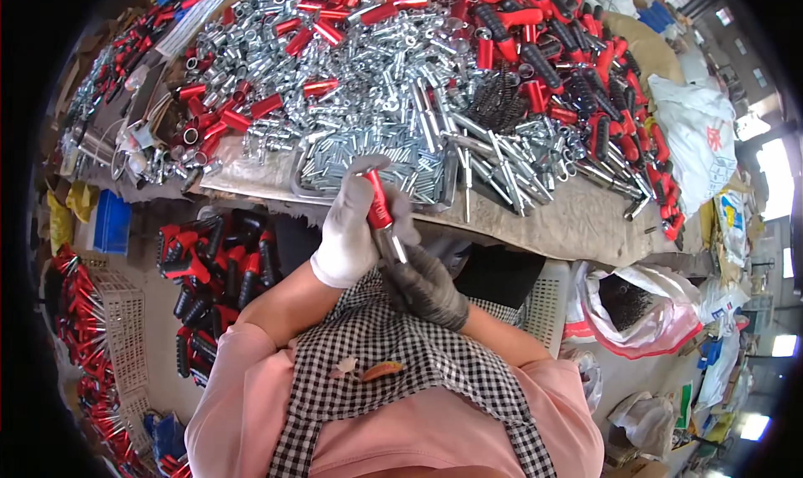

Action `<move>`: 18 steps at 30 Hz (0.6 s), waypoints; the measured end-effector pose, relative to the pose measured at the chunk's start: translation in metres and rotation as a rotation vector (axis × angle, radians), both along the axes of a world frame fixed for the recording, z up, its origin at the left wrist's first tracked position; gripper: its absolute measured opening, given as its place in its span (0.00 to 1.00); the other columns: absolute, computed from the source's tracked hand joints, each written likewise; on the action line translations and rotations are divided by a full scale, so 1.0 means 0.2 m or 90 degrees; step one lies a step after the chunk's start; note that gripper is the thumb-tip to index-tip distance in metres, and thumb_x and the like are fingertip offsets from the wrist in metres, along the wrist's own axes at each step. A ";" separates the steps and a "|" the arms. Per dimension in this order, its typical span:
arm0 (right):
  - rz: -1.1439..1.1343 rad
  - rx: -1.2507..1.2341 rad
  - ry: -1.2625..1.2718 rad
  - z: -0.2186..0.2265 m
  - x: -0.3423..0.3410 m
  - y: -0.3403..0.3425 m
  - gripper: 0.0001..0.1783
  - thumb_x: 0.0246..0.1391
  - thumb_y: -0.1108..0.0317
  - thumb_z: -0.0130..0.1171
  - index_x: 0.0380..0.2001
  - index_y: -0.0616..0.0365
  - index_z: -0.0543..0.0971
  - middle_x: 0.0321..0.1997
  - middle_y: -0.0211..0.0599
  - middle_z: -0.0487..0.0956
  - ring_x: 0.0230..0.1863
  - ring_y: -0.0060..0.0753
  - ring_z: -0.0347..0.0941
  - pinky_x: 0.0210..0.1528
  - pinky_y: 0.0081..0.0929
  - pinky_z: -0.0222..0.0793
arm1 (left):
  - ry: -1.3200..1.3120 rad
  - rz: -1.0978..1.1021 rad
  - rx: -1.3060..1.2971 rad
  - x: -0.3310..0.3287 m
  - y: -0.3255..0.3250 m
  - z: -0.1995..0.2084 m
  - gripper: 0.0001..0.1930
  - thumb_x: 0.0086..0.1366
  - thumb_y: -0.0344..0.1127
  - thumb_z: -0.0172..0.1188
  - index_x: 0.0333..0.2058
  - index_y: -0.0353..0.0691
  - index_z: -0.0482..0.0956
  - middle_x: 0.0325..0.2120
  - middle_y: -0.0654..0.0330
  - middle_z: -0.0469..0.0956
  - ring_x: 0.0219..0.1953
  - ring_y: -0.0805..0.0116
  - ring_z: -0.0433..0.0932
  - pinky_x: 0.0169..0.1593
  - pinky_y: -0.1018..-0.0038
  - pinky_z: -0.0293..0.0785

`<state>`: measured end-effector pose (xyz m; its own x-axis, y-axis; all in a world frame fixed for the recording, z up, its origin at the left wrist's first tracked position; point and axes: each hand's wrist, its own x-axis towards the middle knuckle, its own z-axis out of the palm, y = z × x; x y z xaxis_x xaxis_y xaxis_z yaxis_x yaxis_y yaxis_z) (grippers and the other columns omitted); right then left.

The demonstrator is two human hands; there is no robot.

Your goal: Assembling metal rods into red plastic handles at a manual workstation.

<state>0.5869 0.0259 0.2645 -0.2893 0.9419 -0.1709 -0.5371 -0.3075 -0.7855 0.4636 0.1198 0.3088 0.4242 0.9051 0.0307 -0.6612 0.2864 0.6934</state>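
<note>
My left hand point(346, 237), in a white glove, is closed around a red metal sleeve point(379, 200) that carries pale lettering. A silver metal shaft point(393, 245) runs from the sleeve's lower end down to my right hand point(428, 292). That hand wears a dark, soiled grey glove, and its fingers are closed around the shaft's lower part, hiding the end. Both hands are in front of my chest, near the table's front edge. Just beyond them lies a clear tray point(303, 192) filled with small silver pins point(335, 162).
Silver fittings point(368, 68) and red sleeves pile over the table point(577, 219). Red-and-black handles point(544, 64) and long shafts point(502, 164) lie to the right. More handles point(222, 260) sit lower left beside a crate point(125, 327). An open white sack point(640, 311) stands lower right.
</note>
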 end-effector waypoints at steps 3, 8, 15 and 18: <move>0.075 0.299 -0.329 -0.11 0.04 0.07 0.31 0.62 0.55 0.58 0.62 0.60 0.65 0.40 0.30 0.75 0.36 0.28 0.72 0.44 0.31 0.72 | 0.143 -0.021 0.083 -0.04 -0.02 -0.01 0.31 0.69 0.60 0.51 0.54 0.36 0.64 0.18 0.62 0.66 0.14 0.71 0.68 0.22 0.70 0.73; 0.241 0.227 -0.820 0.33 0.47 0.46 0.18 0.56 0.63 0.63 0.48 0.57 0.79 0.43 0.43 0.80 0.43 0.30 0.78 0.46 0.30 0.74 | 0.251 -0.124 -0.097 -0.09 -0.05 0.03 0.18 0.67 0.33 0.52 0.51 0.27 0.66 0.17 0.61 0.68 0.15 0.72 0.69 0.22 0.73 0.72; -0.187 0.109 -1.284 0.31 1.03 1.24 0.26 0.53 0.46 0.59 0.47 0.54 0.81 0.44 0.53 0.81 0.51 0.52 0.76 0.55 0.43 0.70 | 0.313 -0.343 -0.004 -0.11 -0.11 0.00 0.13 0.63 0.33 0.58 0.40 0.30 0.68 0.20 0.59 0.72 0.22 0.70 0.76 0.31 0.72 0.78; -0.194 0.118 -1.323 0.28 1.03 1.34 0.25 0.52 0.46 0.56 0.43 0.54 0.83 0.43 0.56 0.81 0.48 0.55 0.77 0.53 0.46 0.71 | 0.264 -0.371 -0.073 -0.12 -0.18 -0.07 0.12 0.61 0.34 0.60 0.36 0.32 0.69 0.20 0.59 0.73 0.22 0.71 0.75 0.29 0.73 0.77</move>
<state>0.7933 0.2931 0.3209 0.2868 0.9509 0.1167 0.9508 -0.2675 -0.1564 0.4403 0.0836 0.2951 0.7947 0.5165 -0.3188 -0.0679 0.5977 0.7989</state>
